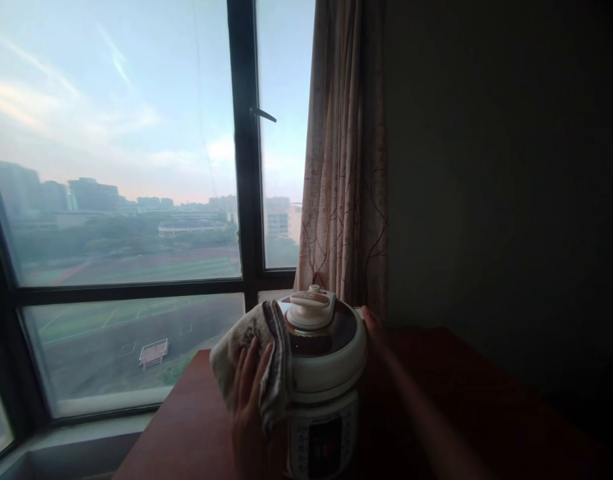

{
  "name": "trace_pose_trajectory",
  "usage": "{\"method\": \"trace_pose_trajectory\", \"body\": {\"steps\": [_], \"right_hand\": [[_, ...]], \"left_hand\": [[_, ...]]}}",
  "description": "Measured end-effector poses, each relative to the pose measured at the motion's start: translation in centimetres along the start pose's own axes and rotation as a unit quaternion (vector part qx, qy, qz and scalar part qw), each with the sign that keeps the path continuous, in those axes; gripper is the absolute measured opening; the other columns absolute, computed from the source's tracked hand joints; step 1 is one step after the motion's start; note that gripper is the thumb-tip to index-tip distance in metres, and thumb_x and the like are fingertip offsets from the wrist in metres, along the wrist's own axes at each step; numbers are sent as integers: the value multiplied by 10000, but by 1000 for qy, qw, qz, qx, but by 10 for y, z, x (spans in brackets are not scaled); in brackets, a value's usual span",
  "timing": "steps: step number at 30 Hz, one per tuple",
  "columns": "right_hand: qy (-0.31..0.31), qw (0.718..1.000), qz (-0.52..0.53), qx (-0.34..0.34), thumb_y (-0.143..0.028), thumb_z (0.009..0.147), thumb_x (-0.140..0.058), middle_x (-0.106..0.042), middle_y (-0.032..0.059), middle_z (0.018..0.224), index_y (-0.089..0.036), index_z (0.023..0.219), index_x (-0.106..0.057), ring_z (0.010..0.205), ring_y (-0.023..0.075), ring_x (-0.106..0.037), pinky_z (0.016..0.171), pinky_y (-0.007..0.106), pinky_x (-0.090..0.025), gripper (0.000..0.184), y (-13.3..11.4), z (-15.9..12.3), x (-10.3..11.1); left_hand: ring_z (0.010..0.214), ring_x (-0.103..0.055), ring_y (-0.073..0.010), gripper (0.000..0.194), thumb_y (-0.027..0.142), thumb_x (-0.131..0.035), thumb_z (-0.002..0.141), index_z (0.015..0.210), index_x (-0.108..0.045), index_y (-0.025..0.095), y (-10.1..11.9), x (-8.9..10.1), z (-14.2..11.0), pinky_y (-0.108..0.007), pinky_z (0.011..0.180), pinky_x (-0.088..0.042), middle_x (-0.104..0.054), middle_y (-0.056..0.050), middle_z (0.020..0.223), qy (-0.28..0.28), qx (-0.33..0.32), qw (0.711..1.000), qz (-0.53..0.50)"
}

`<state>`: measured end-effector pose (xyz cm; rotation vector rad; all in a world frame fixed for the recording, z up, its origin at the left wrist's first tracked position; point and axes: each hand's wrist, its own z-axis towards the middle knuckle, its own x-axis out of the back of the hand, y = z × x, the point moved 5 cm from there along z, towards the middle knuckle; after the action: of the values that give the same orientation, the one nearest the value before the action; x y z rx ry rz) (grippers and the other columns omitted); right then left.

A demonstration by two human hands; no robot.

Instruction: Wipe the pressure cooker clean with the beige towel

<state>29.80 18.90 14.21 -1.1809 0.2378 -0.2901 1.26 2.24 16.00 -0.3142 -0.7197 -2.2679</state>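
Note:
A white electric pressure cooker (pixel 327 375) stands upright on the reddish-brown table, its dark control panel facing me. On top is a dark glossy lid with a cream knob handle (pixel 310 305). My left hand (pixel 248 393) presses a folded light cloth (pixel 242 332) with a dark striped border against the cooker's left side, fingers laid over the fabric. At the far right rim, my right hand (pixel 372 323) grips the cooker's side handle; dim light hides most of its fingers. The cloth covers part of the lid's left edge.
The table (pixel 181 427) reaches toward a large dark-framed window (pixel 250 167) on the left. A patterned curtain (pixel 343 200) hangs right behind the cooker. A dark wall (pixel 476 173) rises on the right, and a window sill (pixel 93 430) lies at the lower left.

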Motion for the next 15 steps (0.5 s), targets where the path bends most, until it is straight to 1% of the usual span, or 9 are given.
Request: {"method": "trace_pose_trajectory", "body": {"steps": [1,3,6,8,9,11,13,14,15], "right_hand": [[-2,1000,7,-4,-820,739,-470,-777,114,925,-176,904,-754,919,305,-705,808,378,-516,723,2,2,0],[-2,1000,19,-11,-815,732,-478,-773,122,992,-170,946,-750,945,309,-706,819,389,-525,732,6,6,2],[23,999,34,-16,-800,731,-476,-749,139,1098,-166,1016,-732,1026,315,-691,856,399,-530,740,7,6,11],[63,997,37,-10,-757,758,-481,-705,139,1217,-178,1082,-708,1154,316,-634,939,404,-498,702,4,-6,22],[86,996,36,-6,-733,778,-476,-677,134,1269,-185,1112,-693,1212,314,-596,983,407,-473,678,2,-18,29],[132,990,40,0,-686,828,-454,-639,117,1329,-200,1156,-666,1275,304,-543,1043,410,-426,623,-1,-51,42],[177,982,64,3,-644,870,-463,-662,93,1286,-210,1140,-667,1227,293,-573,1031,406,-436,550,-1,-92,53],[187,979,82,1,-623,893,-470,-681,78,1246,-210,1123,-677,1191,287,-593,1017,404,-450,516,1,-113,56],[171,981,92,-6,-599,909,-494,-697,70,1201,-204,1103,-688,1152,283,-613,992,401,-471,480,3,-132,55]], "left_hand": [[1530,-93,-360,708,412,-357,929,1586,-95,384,8,-5,-10,-652,1194,-210,-82,32,1680,-1,-11,1000,3],[1530,-28,-386,781,433,-428,905,1589,-53,394,21,-14,-25,-696,1176,-203,-82,23,1679,-10,-28,999,32],[1529,-59,-384,832,388,-518,887,1580,-60,436,38,-24,-32,-709,1147,-238,-193,-7,1660,-23,-44,993,107],[1524,-110,-380,820,389,-524,885,1584,-95,420,49,-31,-29,-698,1133,-243,-286,-39,1631,-36,-61,987,145],[1519,-136,-383,812,399,-526,882,1586,-122,401,55,-34,-27,-690,1129,-236,-325,-55,1615,-39,-73,984,156],[1500,-204,-390,787,399,-534,877,1584,-191,364,67,-40,-20,-658,1134,-210,-388,-72,1584,-33,-96,981,168],[1468,-294,-374,741,327,-547,876,1565,-275,354,79,-45,-13,-605,1149,-181,-444,-55,1555,-13,-111,979,169],[1450,-335,-359,725,288,-558,868,1550,-318,350,85,-48,-10,-574,1152,-176,-463,-44,1544,-5,-114,980,162],[1432,-369,-344,712,258,-569,859,1533,-360,345,90,-50,-6,-542,1151,-180,-477,-32,1535,-1,-113,982,150]]}}
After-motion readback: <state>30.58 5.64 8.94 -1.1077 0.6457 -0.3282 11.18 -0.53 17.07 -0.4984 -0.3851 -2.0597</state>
